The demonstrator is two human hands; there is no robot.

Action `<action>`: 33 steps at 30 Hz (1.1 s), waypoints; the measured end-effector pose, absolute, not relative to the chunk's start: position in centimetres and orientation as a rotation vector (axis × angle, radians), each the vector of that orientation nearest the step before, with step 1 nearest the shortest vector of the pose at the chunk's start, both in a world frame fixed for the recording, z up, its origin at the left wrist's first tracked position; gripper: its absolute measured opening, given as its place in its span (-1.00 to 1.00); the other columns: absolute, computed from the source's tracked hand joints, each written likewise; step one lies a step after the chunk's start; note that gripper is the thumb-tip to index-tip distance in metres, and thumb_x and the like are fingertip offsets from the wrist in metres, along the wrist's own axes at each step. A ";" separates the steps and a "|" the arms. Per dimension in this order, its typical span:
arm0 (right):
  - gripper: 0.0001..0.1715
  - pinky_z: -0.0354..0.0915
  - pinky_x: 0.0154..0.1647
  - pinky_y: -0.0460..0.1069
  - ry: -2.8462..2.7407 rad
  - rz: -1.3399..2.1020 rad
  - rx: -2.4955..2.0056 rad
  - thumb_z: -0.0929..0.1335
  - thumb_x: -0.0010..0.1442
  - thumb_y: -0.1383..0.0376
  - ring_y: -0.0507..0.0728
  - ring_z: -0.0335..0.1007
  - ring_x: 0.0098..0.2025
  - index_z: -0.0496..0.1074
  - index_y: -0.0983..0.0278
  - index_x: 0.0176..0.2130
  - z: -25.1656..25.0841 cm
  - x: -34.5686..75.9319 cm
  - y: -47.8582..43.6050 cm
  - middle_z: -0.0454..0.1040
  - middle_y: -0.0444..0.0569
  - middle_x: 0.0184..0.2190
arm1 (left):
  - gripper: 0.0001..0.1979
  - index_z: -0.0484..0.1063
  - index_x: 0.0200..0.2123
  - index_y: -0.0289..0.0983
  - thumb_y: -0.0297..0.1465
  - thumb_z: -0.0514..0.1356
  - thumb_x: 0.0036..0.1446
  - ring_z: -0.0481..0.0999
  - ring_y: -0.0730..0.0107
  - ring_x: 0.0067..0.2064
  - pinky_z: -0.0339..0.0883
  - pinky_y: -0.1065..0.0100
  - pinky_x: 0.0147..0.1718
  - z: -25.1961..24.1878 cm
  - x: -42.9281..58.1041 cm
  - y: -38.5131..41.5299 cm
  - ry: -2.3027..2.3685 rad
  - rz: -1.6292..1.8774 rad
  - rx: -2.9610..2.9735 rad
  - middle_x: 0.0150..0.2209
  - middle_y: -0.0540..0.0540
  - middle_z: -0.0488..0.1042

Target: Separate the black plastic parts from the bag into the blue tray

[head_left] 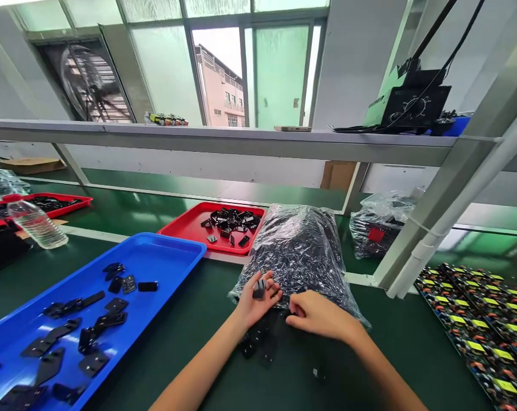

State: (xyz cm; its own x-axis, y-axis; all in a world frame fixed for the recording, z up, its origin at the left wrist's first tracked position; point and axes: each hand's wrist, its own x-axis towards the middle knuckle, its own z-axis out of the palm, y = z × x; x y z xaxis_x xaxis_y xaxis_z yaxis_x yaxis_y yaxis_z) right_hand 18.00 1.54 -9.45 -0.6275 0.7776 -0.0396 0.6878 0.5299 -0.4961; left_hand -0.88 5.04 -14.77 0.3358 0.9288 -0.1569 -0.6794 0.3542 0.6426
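My left hand point(255, 303) is turned palm up, its fingers curled around a small black plastic part point(259, 289). Just to the right, my right hand point(320, 315) is closed in a pinch beside a dark piece point(287, 314), which the fingers mostly hide. Behind both hands lies a clear plastic bag point(299, 251) full of small black parts. Several loose black parts point(248, 345) rest on the green table below my hands, partly covered by my left wrist. One tiny piece point(316, 374) sits nearer the front edge.
To the left is a blue tray point(185, 246) holding several flat black parts. A red tray point(183, 225) of black pieces stands behind it. Circuit boards point(476, 325) lie at the right, past a slanted white post point(429, 234). A water bottle point(37, 225) leans at far left.
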 end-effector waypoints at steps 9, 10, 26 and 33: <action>-0.73 -0.02 -0.47 -0.10 -2.294 0.445 -1.525 0.25 0.20 0.16 0.01 0.26 -0.45 0.26 0.26 -0.45 -10.1 16.8 3.2 0.37 -0.16 -0.50 | -0.47 0.28 0.07 -0.32 -0.07 -0.07 0.22 0.51 0.22 -0.20 0.33 0.16 -0.19 -16.1 0.0 4.6 0.423 0.847 0.379 -0.14 -0.25 0.50; -0.74 -0.01 -0.46 -0.10 -2.317 0.392 -1.536 0.26 0.20 0.16 0.02 0.28 -0.42 0.26 0.26 -0.45 -10.6 16.5 3.3 0.38 -0.15 -0.48 | -0.44 0.28 0.07 -0.36 -0.06 -0.08 0.21 0.50 0.18 -0.17 0.31 0.12 -0.14 -16.1 0.0 4.5 0.398 0.814 0.365 -0.16 -0.27 0.51; -0.73 0.04 -0.47 -0.09 -2.758 0.739 -1.618 0.42 -0.02 0.13 0.11 0.36 -0.37 0.44 0.22 -0.32 -8.7 20.4 0.5 0.44 -0.09 -0.43 | -0.30 0.01 0.22 -0.52 -0.11 -0.03 0.18 0.18 -0.11 0.20 0.07 -0.02 0.10 -15.8 -1.3 5.1 0.294 0.786 0.307 0.16 -0.46 0.22; -0.76 0.20 -0.50 -0.06 -2.713 1.085 -1.885 0.49 -0.17 0.24 0.13 0.38 -0.56 0.44 0.31 -0.48 -10.9 19.4 1.4 0.35 -0.12 -0.72 | -0.26 -0.02 0.23 -0.54 -0.07 -0.06 0.19 0.10 -0.17 0.23 0.02 -0.03 0.13 -15.9 -1.8 5.4 0.265 0.779 0.307 0.22 -0.44 0.13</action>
State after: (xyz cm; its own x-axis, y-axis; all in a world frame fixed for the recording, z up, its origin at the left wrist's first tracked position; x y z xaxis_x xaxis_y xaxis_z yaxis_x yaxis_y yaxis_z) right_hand 19.38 1.38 -10.92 -0.3726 0.7196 -0.5860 0.9252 0.2389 -0.2948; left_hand -1.82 5.35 -15.88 0.6823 0.7210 -0.1205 -0.6447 0.6712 0.3658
